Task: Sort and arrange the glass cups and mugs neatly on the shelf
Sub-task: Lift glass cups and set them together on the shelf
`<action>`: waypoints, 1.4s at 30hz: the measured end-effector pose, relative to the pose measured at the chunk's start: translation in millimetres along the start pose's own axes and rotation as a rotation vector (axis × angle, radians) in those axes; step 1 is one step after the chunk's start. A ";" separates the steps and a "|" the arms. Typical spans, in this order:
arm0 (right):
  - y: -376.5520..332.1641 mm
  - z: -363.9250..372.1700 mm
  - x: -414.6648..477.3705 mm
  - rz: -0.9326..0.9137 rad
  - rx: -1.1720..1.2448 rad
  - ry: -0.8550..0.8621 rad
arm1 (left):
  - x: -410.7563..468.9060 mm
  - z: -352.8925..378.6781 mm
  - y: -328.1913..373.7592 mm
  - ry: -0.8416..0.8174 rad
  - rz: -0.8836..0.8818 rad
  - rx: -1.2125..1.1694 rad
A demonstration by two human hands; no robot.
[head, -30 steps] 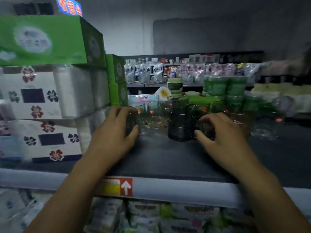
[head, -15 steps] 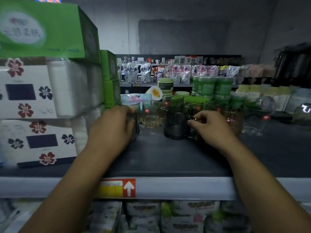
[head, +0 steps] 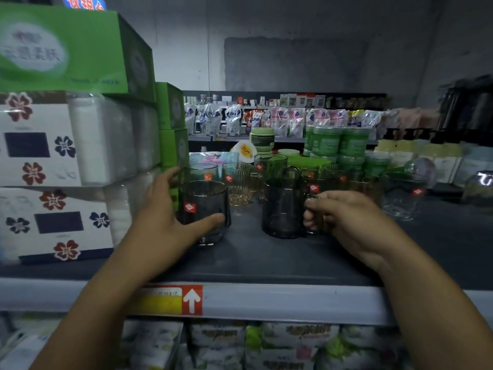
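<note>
My left hand [head: 162,222] grips a smoky grey glass cup [head: 205,206] with a red sticker, thumb across its front, near the shelf's left side. My right hand [head: 346,222] holds the handle of a dark grey glass mug [head: 282,209] that stands on the dark shelf [head: 253,260]. Behind them stand a ribbed clear glass [head: 237,182], a bluish glass [head: 204,172], a green-tinted mug [head: 272,166] and several more glasses to the right, among them a clear tumbler [head: 400,196].
Stacked tissue packs [head: 53,177] and green boxes [head: 80,46] wall in the left side. Green tubs [head: 338,142] stand behind the glasses. The shelf's front rail [head: 293,303] carries a red arrow label. Packaged goods fill the shelf below.
My left hand has pulled the smoky cup forward, out from the row. My right hand has closed on the dark mug's handle and drawn it slightly nearer.
</note>
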State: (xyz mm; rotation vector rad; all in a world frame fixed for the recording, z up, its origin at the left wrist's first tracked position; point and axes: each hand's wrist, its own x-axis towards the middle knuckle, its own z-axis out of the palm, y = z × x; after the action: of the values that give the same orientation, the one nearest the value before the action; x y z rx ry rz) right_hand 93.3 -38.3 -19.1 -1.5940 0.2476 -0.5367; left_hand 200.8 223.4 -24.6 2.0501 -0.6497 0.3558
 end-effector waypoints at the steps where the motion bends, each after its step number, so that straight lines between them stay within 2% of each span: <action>1: 1.0 1.4 2.9 0.013 0.050 0.010 | 3.1 -0.3 -1.9 -0.075 -0.063 -0.082; 5: 1.7 6.5 11.0 -0.009 0.061 0.115 | 9.0 1.8 -5.1 -0.177 -0.171 -0.292; 11: 2.6 6.1 13.6 -0.005 0.063 0.143 | 13.1 5.2 -11.1 -0.204 -0.184 -0.283; 15: 6.9 6.8 12.3 -0.036 0.112 0.100 | 16.1 7.7 -17.1 -0.321 -0.157 -0.284; 20: 7.0 9.9 12.1 -0.013 0.121 0.141 | 13.2 7.5 -14.9 -0.288 -0.143 -0.281; 24: 0.9 11.4 7.4 0.036 0.144 0.237 | 14.1 7.1 -6.4 -0.216 -0.094 -0.423; 29: -3.8 -0.3 -1.9 0.060 0.223 0.258 | 10.7 14.7 20.3 -0.159 0.009 -0.493; 36: -20.3 -72.0 -36.1 -0.033 0.291 0.259 | -19.1 64.4 73.7 -0.122 0.075 -0.483; 42: -30.1 -190.3 -83.8 -0.061 0.310 0.296 | -58.7 142.7 159.3 -0.143 0.081 -0.532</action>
State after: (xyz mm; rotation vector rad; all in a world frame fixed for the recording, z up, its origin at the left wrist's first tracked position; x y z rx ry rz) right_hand -74.9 -163.1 -2.3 -1.2225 0.3217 -0.8185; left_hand 60.7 51.5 -18.1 1.5513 -0.8164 0.0671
